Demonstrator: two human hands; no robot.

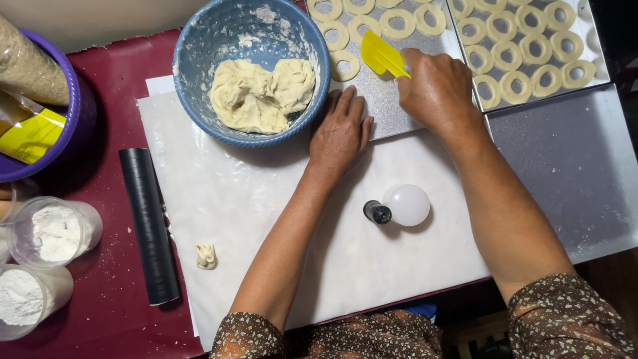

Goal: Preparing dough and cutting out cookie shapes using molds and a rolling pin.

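Observation:
My right hand [435, 90] grips a yellow plastic scraper [381, 54], its blade lying on a silver baking tray [385, 100] beside a dough ring [345, 65]. My left hand [341, 133] rests flat, fingers together, on the near edge of that tray next to a blue bowl [199, 40] holding a lump of pale dough [260, 93]. Several dough rings [399, 22] lie in rows on this tray and on a second tray [591, 46] to the right.
A white sheet [219, 199] covers the dark red table, with a light bulb [404, 205] and a small dough scrap [207, 256] on it. A black roller [149, 225] lies left. Two flour cups [53, 233] and a purple bowl [73, 113] stand far left.

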